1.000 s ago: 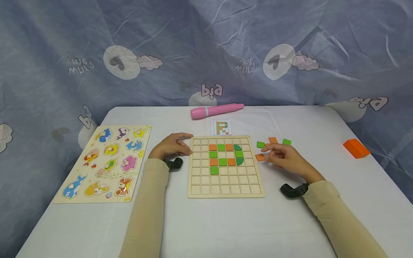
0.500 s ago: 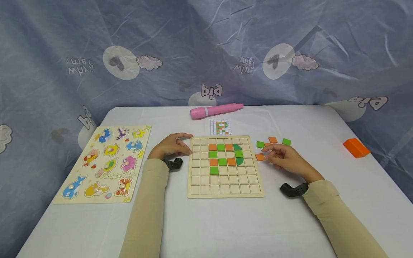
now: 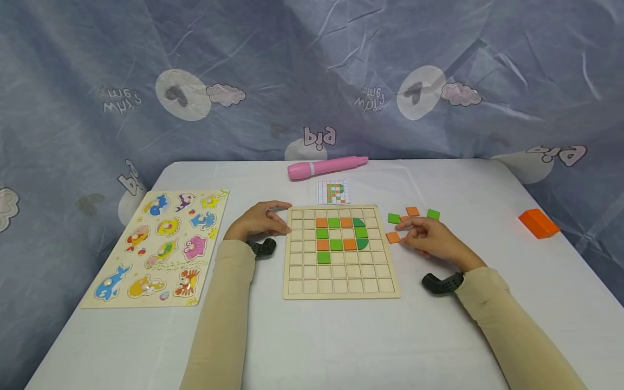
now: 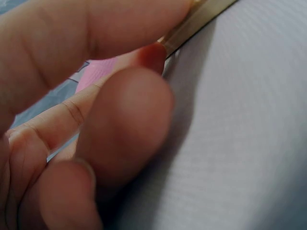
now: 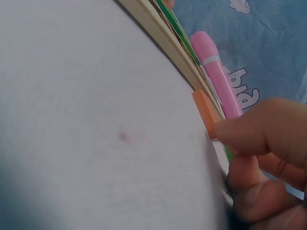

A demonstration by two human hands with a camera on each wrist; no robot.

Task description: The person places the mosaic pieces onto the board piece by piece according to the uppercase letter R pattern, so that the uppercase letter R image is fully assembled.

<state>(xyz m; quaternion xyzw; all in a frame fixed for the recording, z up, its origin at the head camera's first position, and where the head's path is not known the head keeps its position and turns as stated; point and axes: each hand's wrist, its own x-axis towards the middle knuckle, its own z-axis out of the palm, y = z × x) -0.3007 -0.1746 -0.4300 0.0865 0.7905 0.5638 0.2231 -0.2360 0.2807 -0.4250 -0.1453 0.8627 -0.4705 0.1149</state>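
Note:
In the head view, a wooden grid board (image 3: 345,286) lies on the table with several orange and green tiles set in its squares. My left hand (image 3: 258,219) rests at the board's left edge, its fingers touching the rim; the left wrist view shows the fingertips by the board edge (image 4: 196,24). My right hand (image 3: 429,238) hovers low to the right of the board. Its thumb and fingertips are beside an orange square tile (image 3: 392,237), lying flat. The right wrist view shows the thumb overlapping that tile's (image 5: 205,112) end; contact is unclear.
Several loose tiles, among them a green tile (image 3: 433,214), lie beyond the right hand. Behind the board are a pattern card (image 3: 333,192) and a pink pen-shaped object (image 3: 326,167). An animal puzzle board (image 3: 156,244) lies left, an orange block (image 3: 538,223) far right.
My right hand has shifted very slightly, its wrist moving a little left and its fingertips slightly off the near orange tile. The left hand and the board have stayed still.

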